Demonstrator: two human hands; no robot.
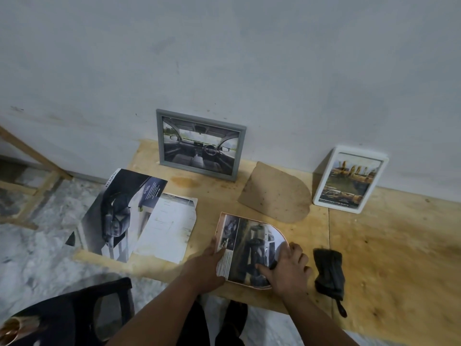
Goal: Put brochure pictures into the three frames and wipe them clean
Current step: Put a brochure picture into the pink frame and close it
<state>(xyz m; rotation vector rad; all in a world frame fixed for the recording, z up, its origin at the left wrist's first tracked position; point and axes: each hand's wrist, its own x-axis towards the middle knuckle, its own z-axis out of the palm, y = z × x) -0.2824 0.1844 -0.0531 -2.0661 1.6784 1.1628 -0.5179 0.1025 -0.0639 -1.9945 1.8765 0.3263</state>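
An arch-shaped frame (249,248) with a copper rim lies flat near the table's front edge, a car brochure picture on it. My left hand (208,267) rests on its left edge with fingers spread. My right hand (287,267) presses fingertips down on the picture's right side. A brown arch-shaped backing board (275,193) lies behind the arch frame. A grey frame (199,144) holding a car-interior picture leans on the wall. A white frame (349,179) with a picture leans on the wall at the right. A dark cloth (329,270) lies right of my right hand.
An open car brochure (119,213) and a cut page (167,231) lie at the left of the plywood table (386,258). A dark chair (74,313) stands below at the front left. A wooden easel (27,171) stands at far left.
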